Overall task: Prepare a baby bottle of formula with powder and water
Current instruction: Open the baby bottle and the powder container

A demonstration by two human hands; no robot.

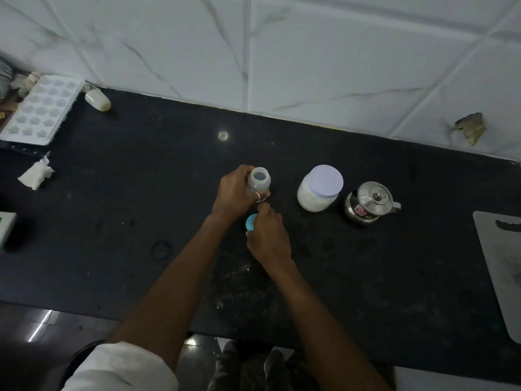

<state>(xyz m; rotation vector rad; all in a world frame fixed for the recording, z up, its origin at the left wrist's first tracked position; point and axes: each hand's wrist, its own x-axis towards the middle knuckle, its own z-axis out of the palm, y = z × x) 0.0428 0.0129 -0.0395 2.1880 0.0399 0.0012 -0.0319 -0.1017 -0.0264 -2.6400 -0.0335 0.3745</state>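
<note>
Head view. Bottle (260, 180) stands upright on the black counter (394, 263), mouth open, no cap on. Left hand (235, 194) wraps its body, fingers pressed around the lower part, steadying it. Right hand (267, 235) sits just in front of the bottle, fingers closed on the blue cap (251, 222), held near the counter; how firm the pinch is, hard to say. Powder jar (320, 189) stands to the right of the bottle, white lid on. Steel kettle (370, 203) just beyond the jar, lid on.

Step in hand, as I read it: cap off, being set aside. Doing it well: lay the cap down clear of the working area, teat side off the speckled counter if possible. Keep the left hand on the bottle so it stays upright. Jar lid comes next.
</note>
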